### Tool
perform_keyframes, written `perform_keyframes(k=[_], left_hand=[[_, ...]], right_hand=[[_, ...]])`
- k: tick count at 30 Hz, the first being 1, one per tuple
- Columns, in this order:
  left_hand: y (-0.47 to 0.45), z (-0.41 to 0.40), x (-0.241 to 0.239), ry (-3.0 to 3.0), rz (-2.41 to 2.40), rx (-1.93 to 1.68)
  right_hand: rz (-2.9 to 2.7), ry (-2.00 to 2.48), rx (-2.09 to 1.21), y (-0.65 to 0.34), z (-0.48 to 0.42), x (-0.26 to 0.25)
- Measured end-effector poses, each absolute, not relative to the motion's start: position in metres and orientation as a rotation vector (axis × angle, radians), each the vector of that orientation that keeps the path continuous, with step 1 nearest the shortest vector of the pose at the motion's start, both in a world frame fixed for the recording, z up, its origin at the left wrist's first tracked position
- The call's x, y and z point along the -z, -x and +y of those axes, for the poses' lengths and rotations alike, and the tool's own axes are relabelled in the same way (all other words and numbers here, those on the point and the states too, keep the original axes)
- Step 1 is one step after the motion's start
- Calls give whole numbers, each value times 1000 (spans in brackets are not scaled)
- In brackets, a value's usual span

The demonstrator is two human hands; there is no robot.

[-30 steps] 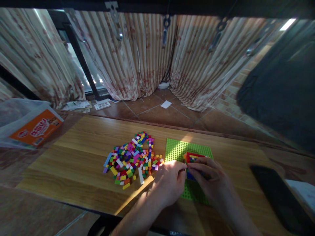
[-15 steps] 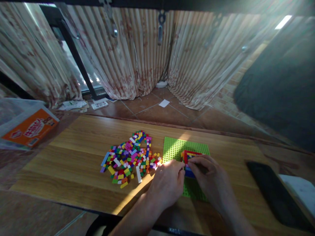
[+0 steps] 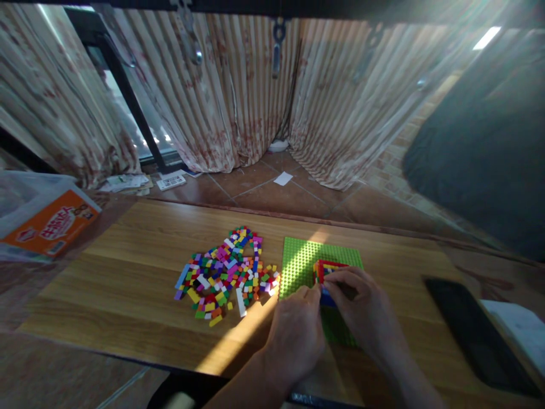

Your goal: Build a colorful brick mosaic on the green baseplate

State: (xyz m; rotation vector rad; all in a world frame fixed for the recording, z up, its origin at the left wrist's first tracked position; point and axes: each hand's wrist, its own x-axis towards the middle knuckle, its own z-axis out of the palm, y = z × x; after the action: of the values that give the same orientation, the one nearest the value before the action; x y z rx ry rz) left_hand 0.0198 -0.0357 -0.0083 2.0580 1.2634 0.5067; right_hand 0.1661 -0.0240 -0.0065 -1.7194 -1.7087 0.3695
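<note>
So both hands are crowding around a little brick build (image 3: 324, 271) that's sitting on a green baseplate (image 3: 296, 255), just off the plate's middle toward 2 o'clock (12 is pointing away from the person). It's showing a red rim up top and blue down on the near side. The left hand (image 3: 298, 329) is coming in from the build's 7 o'clock, fingers curling in and the thumb end reaching the near-left corner; can't tell if it's actually gripping anything. The right hand (image 3: 361, 298) is leaning in from 4 o'clock, with thumb and index bunching together over the near edge and covering part of it, so I can't tell if there's a tiny piece between them either. Over at the plate's 9 o'clock, a big pile of loose bricks (image 3: 225, 272) is spreading across the wooden table (image 3: 128, 267), all sorts of colors. A black slab (image 3: 472, 335) is lying between 3 and 4 o'clock, with something white (image 3: 515, 321) sitting just past it. A clear plastic tub (image 3: 38, 216) with an orange label is standing way out between 9 and 10, and striped curtains (image 3: 255, 96) are hanging at 12.
</note>
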Motion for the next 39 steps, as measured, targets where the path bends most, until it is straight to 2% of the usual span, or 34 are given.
perform_keyframes(k=[10,16,22,30,35,39], left_hand=[[-17,-35,10,-2040,1241,-528],[-17,-31,8,-1975,1273,-514],[-20,-26,10,-1962,1290,-516],[-19,-20,10,-1964,1315,-505],[-12,-19,7,-1911,1282,-586],[4,-9,-1,-1798,1350,-747]], right_hand=[[-1621,1686,-429,-161,-24,5],[-1084,1722,-429,-182,-21,14],[-614,1515,-924,-184,-12,16],[-492,1386,-1039,-172,-11,16],[-581,1436,-978,-176,-12,20],[-910,1563,-568,-174,-15,17]])
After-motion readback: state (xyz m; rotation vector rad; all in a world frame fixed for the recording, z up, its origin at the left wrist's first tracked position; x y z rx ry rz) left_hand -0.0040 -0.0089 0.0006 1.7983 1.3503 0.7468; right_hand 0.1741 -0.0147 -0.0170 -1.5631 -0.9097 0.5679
